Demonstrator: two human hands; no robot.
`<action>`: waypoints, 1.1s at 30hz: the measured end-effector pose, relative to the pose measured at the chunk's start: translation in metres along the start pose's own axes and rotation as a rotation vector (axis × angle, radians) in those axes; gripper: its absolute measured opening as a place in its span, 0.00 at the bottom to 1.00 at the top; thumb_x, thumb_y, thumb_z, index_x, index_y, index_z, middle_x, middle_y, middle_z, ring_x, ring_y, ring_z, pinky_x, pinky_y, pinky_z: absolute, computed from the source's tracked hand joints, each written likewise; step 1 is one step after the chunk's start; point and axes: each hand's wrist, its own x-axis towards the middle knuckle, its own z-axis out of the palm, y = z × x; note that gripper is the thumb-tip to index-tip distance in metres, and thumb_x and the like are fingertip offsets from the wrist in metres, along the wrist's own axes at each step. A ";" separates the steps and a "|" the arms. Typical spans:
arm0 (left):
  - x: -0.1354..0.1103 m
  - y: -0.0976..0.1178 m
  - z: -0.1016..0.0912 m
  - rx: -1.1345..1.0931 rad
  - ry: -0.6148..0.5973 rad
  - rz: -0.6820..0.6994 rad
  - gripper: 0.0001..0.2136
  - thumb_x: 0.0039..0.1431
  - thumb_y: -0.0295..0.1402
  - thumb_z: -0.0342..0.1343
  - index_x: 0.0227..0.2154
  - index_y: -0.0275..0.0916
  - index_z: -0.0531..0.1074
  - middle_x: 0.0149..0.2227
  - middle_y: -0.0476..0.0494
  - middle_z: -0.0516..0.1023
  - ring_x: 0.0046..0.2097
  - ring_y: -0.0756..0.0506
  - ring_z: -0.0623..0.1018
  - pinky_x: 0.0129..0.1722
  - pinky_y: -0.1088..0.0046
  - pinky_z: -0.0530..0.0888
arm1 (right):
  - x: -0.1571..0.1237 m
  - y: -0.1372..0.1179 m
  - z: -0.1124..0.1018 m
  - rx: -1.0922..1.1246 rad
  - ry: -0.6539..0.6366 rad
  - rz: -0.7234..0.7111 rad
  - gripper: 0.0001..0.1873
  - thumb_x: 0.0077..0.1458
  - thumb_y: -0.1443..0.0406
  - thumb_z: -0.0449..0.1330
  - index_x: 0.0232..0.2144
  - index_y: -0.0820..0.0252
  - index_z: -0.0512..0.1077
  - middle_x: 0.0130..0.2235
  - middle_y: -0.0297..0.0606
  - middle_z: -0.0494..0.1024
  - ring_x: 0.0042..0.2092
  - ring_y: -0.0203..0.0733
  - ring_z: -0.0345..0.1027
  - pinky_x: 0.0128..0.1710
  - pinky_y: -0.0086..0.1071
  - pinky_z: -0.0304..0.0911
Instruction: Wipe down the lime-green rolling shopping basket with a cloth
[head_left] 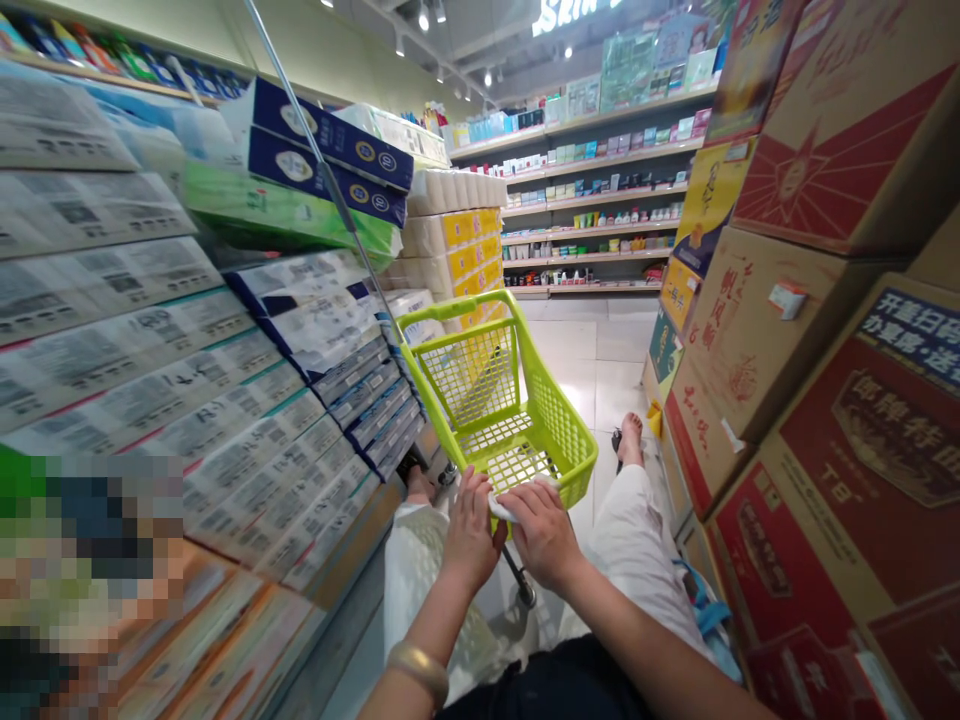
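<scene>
A lime-green plastic shopping cart (574, 425) with lattice walls stands between my outstretched legs. At its near edge, my left hand (472, 525) is closed over the rim, fingers pointing forward. Close beside it, my right hand (541, 532) presses a white cloth (504, 508) against the same rim. The cloth is bunched under the fingers and mostly hidden; whether the left fingertips also touch it I cannot tell. One caster wheel (527, 596) shows below the basket. Inside, the cart's bottom is a white-looking grid seen through the holes.
Stacked packs of paper goods (247, 400) rise on the left. A thin metal pole (330, 185) slants down toward the cart. Cardboard cartons (757, 330) line the right side. Farther back, shelves (592, 255) hold small boxes and bottles beyond the tiled floor (574, 345).
</scene>
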 end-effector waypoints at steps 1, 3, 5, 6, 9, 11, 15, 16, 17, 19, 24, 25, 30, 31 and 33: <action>0.000 0.000 0.001 0.006 -0.002 -0.002 0.20 0.57 0.31 0.51 0.53 0.38 0.57 0.55 0.33 0.65 0.66 0.34 0.57 0.59 0.47 0.66 | 0.000 0.000 0.000 0.001 0.000 0.000 0.19 0.55 0.72 0.51 0.48 0.56 0.70 0.44 0.39 0.74 0.49 0.43 0.63 0.58 0.41 0.52; -0.001 -0.001 0.001 0.015 -0.006 -0.005 0.21 0.57 0.31 0.51 0.53 0.38 0.57 0.55 0.33 0.65 0.66 0.34 0.57 0.59 0.47 0.66 | 0.001 -0.001 0.001 0.004 0.000 0.003 0.19 0.55 0.72 0.51 0.48 0.56 0.69 0.44 0.38 0.75 0.49 0.43 0.63 0.58 0.41 0.52; -0.001 -0.002 0.001 0.021 -0.004 -0.001 0.21 0.57 0.31 0.50 0.53 0.38 0.56 0.55 0.33 0.65 0.66 0.34 0.57 0.59 0.46 0.65 | 0.001 -0.002 0.001 0.007 -0.002 0.007 0.18 0.55 0.72 0.51 0.48 0.56 0.69 0.44 0.38 0.75 0.49 0.43 0.63 0.58 0.41 0.52; -0.001 -0.002 0.001 0.026 -0.002 0.001 0.21 0.57 0.31 0.50 0.53 0.38 0.56 0.55 0.33 0.65 0.66 0.34 0.57 0.59 0.46 0.65 | 0.001 -0.002 0.001 0.010 -0.002 0.009 0.18 0.55 0.72 0.51 0.47 0.56 0.69 0.44 0.38 0.75 0.49 0.43 0.63 0.58 0.41 0.52; -0.002 -0.002 0.000 0.037 -0.005 0.005 0.20 0.57 0.31 0.51 0.53 0.37 0.56 0.55 0.32 0.64 0.66 0.34 0.56 0.59 0.46 0.65 | 0.001 -0.002 0.001 0.023 0.000 0.010 0.18 0.55 0.72 0.51 0.48 0.55 0.69 0.44 0.38 0.75 0.49 0.43 0.63 0.58 0.41 0.52; -0.002 -0.002 0.000 0.037 -0.012 0.006 0.20 0.57 0.31 0.51 0.53 0.37 0.56 0.55 0.32 0.65 0.66 0.34 0.56 0.59 0.46 0.65 | 0.000 -0.001 0.001 0.032 0.005 0.009 0.18 0.55 0.72 0.51 0.48 0.56 0.69 0.44 0.39 0.75 0.49 0.43 0.63 0.58 0.41 0.52; -0.001 -0.002 -0.002 0.039 -0.024 -0.001 0.20 0.58 0.31 0.50 0.53 0.37 0.56 0.54 0.33 0.65 0.66 0.34 0.56 0.59 0.46 0.65 | 0.000 -0.001 0.003 0.042 0.006 0.006 0.18 0.56 0.72 0.51 0.48 0.56 0.69 0.44 0.38 0.75 0.49 0.44 0.63 0.58 0.41 0.51; -0.001 -0.002 -0.003 0.040 -0.029 -0.003 0.20 0.58 0.31 0.50 0.53 0.37 0.56 0.54 0.32 0.65 0.66 0.35 0.56 0.59 0.46 0.65 | 0.000 -0.001 0.003 0.044 0.006 0.006 0.18 0.56 0.72 0.51 0.48 0.56 0.69 0.44 0.38 0.74 0.49 0.44 0.63 0.58 0.41 0.51; -0.001 -0.002 -0.003 0.042 -0.033 -0.003 0.20 0.58 0.31 0.50 0.53 0.37 0.56 0.54 0.32 0.65 0.66 0.35 0.56 0.59 0.46 0.65 | 0.000 -0.001 0.003 0.047 0.008 0.007 0.18 0.56 0.72 0.50 0.48 0.56 0.69 0.44 0.38 0.74 0.49 0.44 0.63 0.58 0.41 0.51; -0.001 -0.002 -0.003 0.040 -0.034 0.001 0.20 0.58 0.31 0.50 0.53 0.37 0.57 0.55 0.32 0.65 0.66 0.35 0.56 0.59 0.46 0.65 | 0.000 -0.002 0.003 0.052 0.015 0.010 0.19 0.55 0.72 0.50 0.48 0.56 0.69 0.44 0.38 0.74 0.49 0.44 0.63 0.58 0.42 0.51; -0.002 -0.005 -0.003 0.020 -0.011 0.020 0.20 0.58 0.32 0.50 0.53 0.36 0.57 0.55 0.32 0.65 0.66 0.35 0.56 0.59 0.47 0.66 | 0.001 -0.003 0.004 0.047 0.025 0.006 0.18 0.56 0.71 0.50 0.48 0.55 0.69 0.44 0.39 0.74 0.49 0.43 0.63 0.58 0.41 0.52; -0.002 -0.005 -0.002 0.016 -0.006 0.017 0.20 0.58 0.32 0.50 0.53 0.37 0.57 0.55 0.32 0.64 0.66 0.35 0.56 0.59 0.47 0.66 | 0.001 -0.002 0.003 0.043 0.023 0.001 0.19 0.56 0.71 0.50 0.48 0.55 0.69 0.44 0.39 0.74 0.49 0.43 0.63 0.58 0.41 0.52; 0.000 -0.004 0.001 -0.011 -0.003 0.007 0.19 0.58 0.31 0.50 0.52 0.38 0.57 0.55 0.33 0.64 0.66 0.34 0.55 0.59 0.46 0.65 | 0.000 0.004 -0.002 0.015 0.009 -0.058 0.21 0.56 0.72 0.49 0.50 0.55 0.69 0.46 0.39 0.74 0.50 0.43 0.63 0.59 0.41 0.52; 0.000 -0.003 0.002 -0.015 -0.003 0.007 0.19 0.58 0.31 0.50 0.52 0.38 0.57 0.55 0.33 0.64 0.66 0.34 0.55 0.59 0.46 0.65 | -0.001 0.005 -0.003 0.007 0.006 -0.064 0.21 0.56 0.72 0.49 0.50 0.55 0.69 0.46 0.39 0.74 0.51 0.43 0.63 0.59 0.41 0.52; 0.002 -0.001 0.003 -0.020 -0.001 0.007 0.19 0.58 0.31 0.50 0.52 0.38 0.57 0.55 0.33 0.64 0.66 0.34 0.55 0.59 0.45 0.65 | -0.001 0.007 -0.006 -0.003 0.000 -0.065 0.22 0.55 0.73 0.49 0.51 0.55 0.69 0.47 0.39 0.74 0.52 0.42 0.63 0.59 0.41 0.52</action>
